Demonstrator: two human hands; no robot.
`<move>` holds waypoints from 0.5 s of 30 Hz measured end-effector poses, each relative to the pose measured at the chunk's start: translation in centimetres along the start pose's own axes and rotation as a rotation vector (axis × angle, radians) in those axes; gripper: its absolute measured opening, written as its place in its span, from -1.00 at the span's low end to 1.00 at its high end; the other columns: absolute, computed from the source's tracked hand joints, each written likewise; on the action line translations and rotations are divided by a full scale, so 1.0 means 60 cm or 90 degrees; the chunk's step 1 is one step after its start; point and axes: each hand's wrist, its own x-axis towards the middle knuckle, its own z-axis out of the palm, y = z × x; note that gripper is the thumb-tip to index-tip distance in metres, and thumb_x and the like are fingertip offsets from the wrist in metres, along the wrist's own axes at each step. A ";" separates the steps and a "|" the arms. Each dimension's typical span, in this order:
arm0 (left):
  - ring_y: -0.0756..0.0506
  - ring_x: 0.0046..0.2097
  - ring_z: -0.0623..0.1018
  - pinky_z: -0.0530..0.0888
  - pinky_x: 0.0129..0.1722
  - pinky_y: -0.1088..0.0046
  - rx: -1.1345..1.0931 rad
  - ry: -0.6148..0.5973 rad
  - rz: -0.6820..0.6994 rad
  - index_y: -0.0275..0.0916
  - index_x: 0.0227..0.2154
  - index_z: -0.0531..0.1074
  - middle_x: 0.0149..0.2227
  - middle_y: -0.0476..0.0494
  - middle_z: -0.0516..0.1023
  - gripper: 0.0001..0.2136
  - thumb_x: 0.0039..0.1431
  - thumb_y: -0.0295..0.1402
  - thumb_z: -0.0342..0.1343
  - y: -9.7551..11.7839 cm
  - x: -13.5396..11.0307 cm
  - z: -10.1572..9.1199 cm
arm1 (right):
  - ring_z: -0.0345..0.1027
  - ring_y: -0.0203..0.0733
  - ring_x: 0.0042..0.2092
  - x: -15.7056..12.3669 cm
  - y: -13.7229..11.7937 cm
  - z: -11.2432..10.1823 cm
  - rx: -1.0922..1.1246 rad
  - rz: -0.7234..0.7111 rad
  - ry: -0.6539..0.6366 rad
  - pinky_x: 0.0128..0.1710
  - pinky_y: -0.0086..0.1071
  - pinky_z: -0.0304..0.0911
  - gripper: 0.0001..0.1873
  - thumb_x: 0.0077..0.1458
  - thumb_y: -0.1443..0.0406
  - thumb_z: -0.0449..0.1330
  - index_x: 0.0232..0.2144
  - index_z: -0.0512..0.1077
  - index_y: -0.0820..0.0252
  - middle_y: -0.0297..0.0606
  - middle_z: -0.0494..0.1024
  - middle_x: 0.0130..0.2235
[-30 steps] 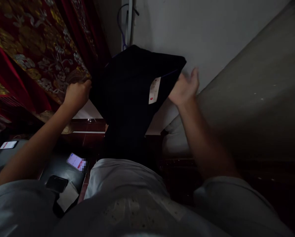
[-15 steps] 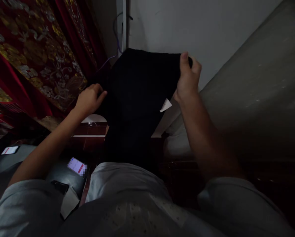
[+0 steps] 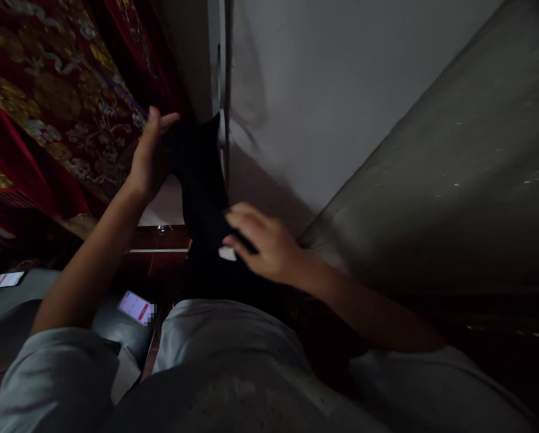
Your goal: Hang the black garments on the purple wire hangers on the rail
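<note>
A black garment hangs folded lengthwise in front of me, narrow and dark. My left hand is raised and grips its top edge, thumb up against the cloth. My right hand is lower, at the garment's right side, with fingers curled on the cloth beside a small white tag. The lower part of the garment disappears into the dark above my lap.
A red and gold floral curtain hangs at the left. A white wall and a grey slanted surface fill the right. Lit phones lie on a dark seat at lower left. A vertical pipe runs up the corner.
The garment was spread wide between both hands; now it is folded narrow. My right hand dropped from the top right corner to its middle. My left hand rose higher.
</note>
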 end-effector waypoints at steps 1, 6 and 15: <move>-0.19 0.11 0.55 0.51 0.12 0.23 -0.034 -0.011 -0.009 -0.16 0.04 0.43 0.07 -0.20 0.54 -0.59 0.41 0.02 -0.05 0.015 -0.014 0.007 | 0.51 -0.10 0.00 -0.006 -0.017 0.011 -0.010 -0.003 -0.087 -0.09 -0.25 0.47 -0.66 0.34 0.29 0.14 0.13 0.42 0.16 -0.06 0.53 0.08; -0.27 0.17 0.52 0.38 0.27 0.13 0.129 -0.137 -0.003 -0.25 -0.18 0.54 0.04 -0.20 0.60 -0.63 -0.15 -0.48 0.20 0.058 -0.077 0.001 | 0.51 -0.07 0.05 0.005 -0.016 0.025 0.126 -0.041 -0.391 0.06 -0.19 0.44 -0.48 0.21 0.18 0.34 0.20 0.44 0.07 -0.13 0.54 0.13; -0.03 -0.43 0.41 0.31 -0.41 0.46 0.389 -0.142 -0.120 -0.22 -0.44 0.53 -0.45 -0.03 0.52 -0.83 -0.07 -0.34 0.06 0.119 -0.154 -0.111 | 0.46 -0.08 -0.05 -0.001 0.175 -0.006 0.091 0.224 0.129 -0.01 -0.15 0.42 -0.55 0.17 0.16 0.28 0.11 0.47 0.04 -0.13 0.52 0.11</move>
